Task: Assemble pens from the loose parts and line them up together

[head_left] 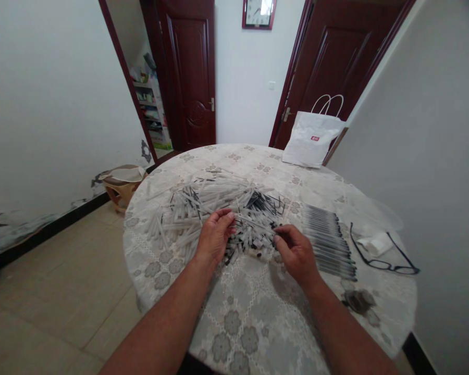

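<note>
Between my two hands, over a heap of parts, runs a thin translucent pen (255, 222). My left hand (216, 235) pinches its far left end with thumb and fingers. At its other end, my right hand (296, 254) has its fingers closed around a dark tip. Beneath lie many loose clear pen barrels (219, 195), a bunch of black refills (260, 202) and small clear and black caps (248, 240). Just right of my right hand, a row of pens with dark ends (328, 242) lies side by side.
Black-framed glasses (383, 265) and a crumpled white wrapper (376, 244) lie on the right of the round, cloth-covered table (234, 312). Nearer me is a dark, blurred object (358, 300). At the back right stands a white paper bag (312, 138). A stool (123, 182) is left of the table.
</note>
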Action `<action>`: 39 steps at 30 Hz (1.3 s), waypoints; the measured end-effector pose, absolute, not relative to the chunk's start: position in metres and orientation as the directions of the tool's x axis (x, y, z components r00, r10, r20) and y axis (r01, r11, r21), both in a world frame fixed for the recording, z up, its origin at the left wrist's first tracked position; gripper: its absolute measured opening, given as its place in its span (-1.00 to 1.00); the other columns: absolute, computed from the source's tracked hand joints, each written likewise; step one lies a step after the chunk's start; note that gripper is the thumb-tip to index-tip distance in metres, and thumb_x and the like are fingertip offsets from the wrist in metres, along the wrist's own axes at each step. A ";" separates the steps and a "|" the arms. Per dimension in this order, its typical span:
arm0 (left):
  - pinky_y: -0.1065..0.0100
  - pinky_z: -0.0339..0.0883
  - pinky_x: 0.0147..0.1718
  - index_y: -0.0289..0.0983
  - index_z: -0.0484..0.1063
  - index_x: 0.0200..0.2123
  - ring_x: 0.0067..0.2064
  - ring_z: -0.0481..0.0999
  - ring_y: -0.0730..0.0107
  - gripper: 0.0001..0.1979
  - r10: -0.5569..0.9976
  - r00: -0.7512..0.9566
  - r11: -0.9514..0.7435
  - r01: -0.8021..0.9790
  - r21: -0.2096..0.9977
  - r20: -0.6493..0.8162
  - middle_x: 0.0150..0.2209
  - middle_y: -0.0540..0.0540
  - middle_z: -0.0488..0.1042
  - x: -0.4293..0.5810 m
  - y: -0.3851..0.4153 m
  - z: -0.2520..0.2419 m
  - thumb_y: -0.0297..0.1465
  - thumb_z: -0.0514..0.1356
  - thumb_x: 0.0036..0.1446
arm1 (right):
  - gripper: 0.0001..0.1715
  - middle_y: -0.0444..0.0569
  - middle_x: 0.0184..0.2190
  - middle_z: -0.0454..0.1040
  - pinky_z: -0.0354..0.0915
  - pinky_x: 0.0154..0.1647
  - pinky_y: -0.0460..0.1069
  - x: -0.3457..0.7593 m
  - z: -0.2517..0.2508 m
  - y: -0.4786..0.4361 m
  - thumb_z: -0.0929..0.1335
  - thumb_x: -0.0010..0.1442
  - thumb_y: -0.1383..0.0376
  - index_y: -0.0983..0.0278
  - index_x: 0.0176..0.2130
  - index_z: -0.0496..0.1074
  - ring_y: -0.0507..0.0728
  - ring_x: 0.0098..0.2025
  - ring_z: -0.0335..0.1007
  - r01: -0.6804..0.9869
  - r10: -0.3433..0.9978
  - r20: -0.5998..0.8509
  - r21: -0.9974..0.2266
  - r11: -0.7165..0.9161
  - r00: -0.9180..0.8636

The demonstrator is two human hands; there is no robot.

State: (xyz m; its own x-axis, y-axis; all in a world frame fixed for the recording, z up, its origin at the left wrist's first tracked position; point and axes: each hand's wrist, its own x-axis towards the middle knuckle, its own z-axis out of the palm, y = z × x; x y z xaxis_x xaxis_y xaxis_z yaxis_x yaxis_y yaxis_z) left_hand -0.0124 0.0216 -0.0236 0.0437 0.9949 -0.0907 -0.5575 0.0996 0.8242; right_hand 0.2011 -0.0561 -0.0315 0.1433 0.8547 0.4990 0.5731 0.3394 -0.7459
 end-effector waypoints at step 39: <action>0.26 0.54 -0.16 -0.25 0.40 -0.18 -0.13 0.66 0.27 -0.71 0.997 -0.044 0.020 -0.619 0.785 -0.060 -0.18 -0.15 0.63 0.006 0.021 -0.025 -0.26 0.36 0.12 | -0.62 -0.27 -0.58 0.31 -0.15 -0.73 -0.16 0.163 -0.027 -0.047 0.47 0.08 0.05 0.25 -0.28 0.37 -0.09 -0.69 0.00 -0.257 0.960 -0.278 -0.925 -0.280 -0.042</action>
State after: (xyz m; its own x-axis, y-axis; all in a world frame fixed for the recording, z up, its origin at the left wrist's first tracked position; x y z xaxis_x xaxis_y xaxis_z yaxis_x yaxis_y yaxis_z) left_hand 0.0059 0.0205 -0.0249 -0.0436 0.9972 -0.0602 -0.6194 0.0203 0.7848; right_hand 0.1634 -0.0470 -0.0275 -0.0419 0.9595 -0.2785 -0.2573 -0.2797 -0.9250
